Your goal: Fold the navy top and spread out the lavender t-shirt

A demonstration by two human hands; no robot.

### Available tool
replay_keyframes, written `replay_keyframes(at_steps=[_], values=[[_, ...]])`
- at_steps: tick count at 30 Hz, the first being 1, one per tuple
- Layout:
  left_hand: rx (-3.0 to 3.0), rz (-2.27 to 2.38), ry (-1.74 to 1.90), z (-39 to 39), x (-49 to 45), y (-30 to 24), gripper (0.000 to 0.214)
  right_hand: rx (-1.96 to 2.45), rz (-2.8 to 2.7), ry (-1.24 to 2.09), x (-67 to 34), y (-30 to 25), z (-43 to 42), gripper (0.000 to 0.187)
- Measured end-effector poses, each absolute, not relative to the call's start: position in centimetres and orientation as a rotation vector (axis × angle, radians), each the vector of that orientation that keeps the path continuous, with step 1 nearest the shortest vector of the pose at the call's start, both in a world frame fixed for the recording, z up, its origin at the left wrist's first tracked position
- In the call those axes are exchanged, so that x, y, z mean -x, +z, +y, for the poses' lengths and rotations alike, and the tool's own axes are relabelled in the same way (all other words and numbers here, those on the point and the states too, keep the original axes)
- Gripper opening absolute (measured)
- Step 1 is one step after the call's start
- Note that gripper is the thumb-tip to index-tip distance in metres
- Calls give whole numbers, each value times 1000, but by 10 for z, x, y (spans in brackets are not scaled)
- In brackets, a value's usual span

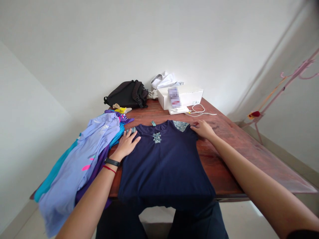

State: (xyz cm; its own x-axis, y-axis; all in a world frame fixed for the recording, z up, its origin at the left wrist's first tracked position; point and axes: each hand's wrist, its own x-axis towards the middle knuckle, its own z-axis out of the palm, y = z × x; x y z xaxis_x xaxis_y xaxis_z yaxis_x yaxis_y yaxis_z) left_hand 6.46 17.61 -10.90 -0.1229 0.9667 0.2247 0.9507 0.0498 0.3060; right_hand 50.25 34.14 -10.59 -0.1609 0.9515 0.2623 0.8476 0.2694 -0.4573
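A navy blue T-shirt [164, 162] with a small pale emblem at the chest lies spread flat on the wooden table [231, 142], its hem hanging over the near edge. My left hand [126, 143] rests flat on the shirt's left shoulder, fingers spread, with a black band and a red thread on the wrist. My right hand [203, 128] lies on the shirt's right shoulder at the sleeve edge, fingers together and pressed down on the cloth.
A pile of clothes [82, 166] in lilac, teal and purple lies to the left and droops off the table. At the back stand a black backpack [127, 94], a white box [183, 96] with a white cable [199, 112], and white cloth [164, 79]. A pink rack [281, 89] stands at right.
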Motion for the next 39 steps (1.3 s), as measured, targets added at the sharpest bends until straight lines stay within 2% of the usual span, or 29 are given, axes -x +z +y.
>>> replay_keyframes(at_steps=[10,15,26,33,39], values=[[-2085,2179,697,174,-68,-100,59,1571,-2045,421,-502,-105,344,34],[-2062,2185,778,175,-68,-97,59,1594,-2048,447,-503,-109,349,39],[-2115,2120,973,175,-71,-94,56,1460,-1935,392,-495,-94,340,33],[-2179,2001,1149,173,-79,-84,42,1330,-1913,486,-489,-90,332,33],[-2072,1879,1465,159,-99,-60,31,1222,-1786,578,-485,-94,334,27]])
